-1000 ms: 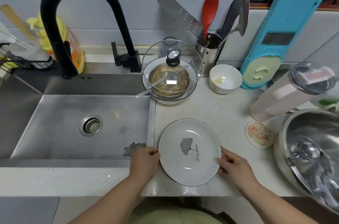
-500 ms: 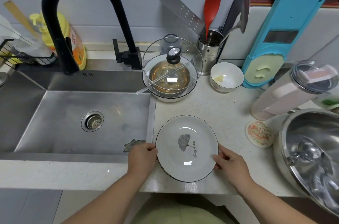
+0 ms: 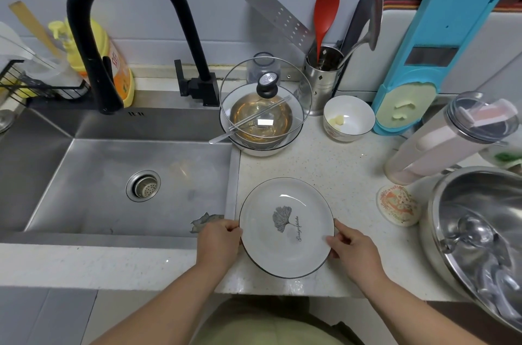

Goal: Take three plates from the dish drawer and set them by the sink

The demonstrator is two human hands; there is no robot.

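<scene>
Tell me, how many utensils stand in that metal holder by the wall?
4 show in the metal holder: perforated steel spatula, red spatula, dark ladle, steel spoon. Shorter ones may be hidden inside.

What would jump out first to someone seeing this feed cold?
Probably the white plate with a grey leaf print, on the counter just right of the sink, gripped at its rim by the left hand and right hand. Next, the tall black faucet arching over the basin, and the glass lid leaning on a bowl behind the plate.
</scene>
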